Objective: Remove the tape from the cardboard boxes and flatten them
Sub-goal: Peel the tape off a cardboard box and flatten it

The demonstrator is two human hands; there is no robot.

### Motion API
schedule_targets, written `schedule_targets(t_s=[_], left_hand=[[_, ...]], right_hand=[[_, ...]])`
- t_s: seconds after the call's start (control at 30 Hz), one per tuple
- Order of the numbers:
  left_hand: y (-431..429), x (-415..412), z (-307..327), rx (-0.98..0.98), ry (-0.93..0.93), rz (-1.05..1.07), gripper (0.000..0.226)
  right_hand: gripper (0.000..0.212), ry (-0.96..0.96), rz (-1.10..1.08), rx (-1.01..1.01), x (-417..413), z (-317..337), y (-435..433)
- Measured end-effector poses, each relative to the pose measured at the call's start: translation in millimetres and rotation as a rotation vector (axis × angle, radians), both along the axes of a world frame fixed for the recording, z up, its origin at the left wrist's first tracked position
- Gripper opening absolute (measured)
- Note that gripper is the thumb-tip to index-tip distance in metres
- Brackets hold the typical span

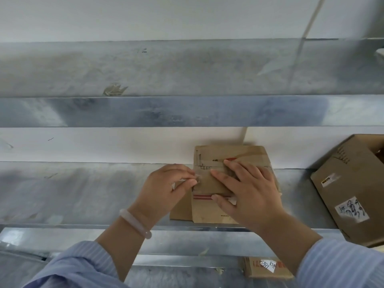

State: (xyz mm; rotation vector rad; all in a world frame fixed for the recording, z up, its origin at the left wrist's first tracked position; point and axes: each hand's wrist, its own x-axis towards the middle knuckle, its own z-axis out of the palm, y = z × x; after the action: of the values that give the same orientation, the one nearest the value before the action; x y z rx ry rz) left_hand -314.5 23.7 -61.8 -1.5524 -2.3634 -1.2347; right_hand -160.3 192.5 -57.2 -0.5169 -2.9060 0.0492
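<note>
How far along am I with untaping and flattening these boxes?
Done: the small box looks flat on the metal shelf. In hand: your right hand presses it down while your left hand pinches clear tape at its left edge. Left: the bigger box on the right still stands assembled, and a labelled box lies lower down; its state is unclear.

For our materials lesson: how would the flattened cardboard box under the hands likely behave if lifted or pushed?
The cardboard box lies flat, so it probably cannot roll or tip. On the smooth metal shelf it would likely slide easily. It looks thin, so probably light and bendy at folds.
</note>
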Motion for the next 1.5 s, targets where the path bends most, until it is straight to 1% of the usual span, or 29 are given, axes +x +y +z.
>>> schedule_targets(t_s=[0.07, 0.1, 0.17, 0.2, 0.3, 0.37, 0.47, 0.53, 0.57, 0.67, 0.73, 0.8, 0.83, 0.9, 0.97, 1.0, 1.07, 1.1, 1.17, 1.23, 1.33, 1.4, 1.47, 1.5], left_hand=[[3, 1, 0, 0.01, -0.149, 0.032, 0.007], [6, 2, 1, 0.015, -0.25, 0.073, 0.007], [11, 3, 3, -0.01, -0.411, 0.154, 0.023], [12, 2, 4, -0.048, -0.437, 0.176, 0.024], [13, 1, 9, -0.163, -0.42, 0.199, 0.015], [13, 0, 12, -0.218, -0.368, 0.192, 0.017], [15, 2, 12, -0.264, -0.25, 0.159, 0.019], [18, 2, 9, -0.236, -0.215, 0.17, 0.019], [20, 3, 7, -0.207, -0.229, 0.188, 0.02], [27, 4, -2, -0.092, -0.409, 0.263, 0.021], [33, 3, -6, -0.017, -0.485, 0.338, 0.02], [39, 0, -3, 0.099, -0.563, 0.411, 0.021], [42, -3, -1, 0.14, -0.559, 0.43, 0.021], [42, -8, 2, 0.13, -0.402, 0.418, 0.02], [39, -13, 3, 0.049, -0.215, 0.36, 0.016], [37, -15, 4, 0.0, -0.153, 0.324, 0.014], [29, -13, 7, -0.085, -0.126, 0.237, 0.008], [26, -11, 9, -0.114, -0.158, 0.188, 0.004], [21, -11, 9, -0.141, -0.277, 0.134, 0.007], [21, -15, 6, -0.132, -0.455, 0.144, 0.008], [30, -17, 4, -0.044, -0.659, 0.2, 0.008], [39, -19, 7, -0.048, -0.736, 0.228, 0.018], [47, -25, 8, -0.137, -0.765, 0.215, 0.03], [50, -28, 9, -0.169, -0.793, 0.192, 0.031]], right_hand=[[0.057, -0.019, 0.004, -0.014, -1, 1, -1], [0.058, -0.049, 0.008, -0.021, -2, 2, -1], [0.06, -0.112, 0.019, -0.034, -3, 4, 0], [0.062, -0.127, 0.026, -0.04, -2, 5, 2], [0.072, -0.125, 0.047, -0.061, 0, 9, 5], [0.078, -0.129, 0.049, -0.098, 0, 12, 8], [0.071, -0.07, 0.022, -0.12, -2, 18, 13], [0.072, -0.103, 0.019, -0.107, -4, 21, 16], [0.074, -0.133, 0.022, -0.098, -5, 20, 17], [0.08, -0.188, 0.035, -0.121, -9, 19, 19], [0.08, -0.192, 0.056, -0.143, -10, 20, 21], [0.079, -0.194, 0.07, -0.142, -9, 20, 22], [0.079, -0.195, 0.072, -0.139, -9, 19, 23], [0.078, -0.191, 0.068, -0.136, -9, 18, 22], [0.077, -0.18, 0.06, -0.145, -9, 18, 22], [0.077, -0.176, 0.056, -0.152, -10, 18, 22], [0.078, -0.174, 0.049, -0.153, -10, 19, 22], [0.079, -0.175, 0.046, -0.152, -10, 19, 22], [0.079, -0.175, 0.047, -0.164, -10, 21, 22], [0.079, -0.174, 0.056, -0.195, -8, 23, 21], [0.075, -0.156, 0.072, -0.194, -8, 27, 19], [0.071, -0.126, 0.064, -0.191, -9, 25, 17], [0.064, -0.088, 0.05, -0.199, -9, 21, 16], [0.062, -0.073, 0.046, -0.205, -8, 19, 16]])
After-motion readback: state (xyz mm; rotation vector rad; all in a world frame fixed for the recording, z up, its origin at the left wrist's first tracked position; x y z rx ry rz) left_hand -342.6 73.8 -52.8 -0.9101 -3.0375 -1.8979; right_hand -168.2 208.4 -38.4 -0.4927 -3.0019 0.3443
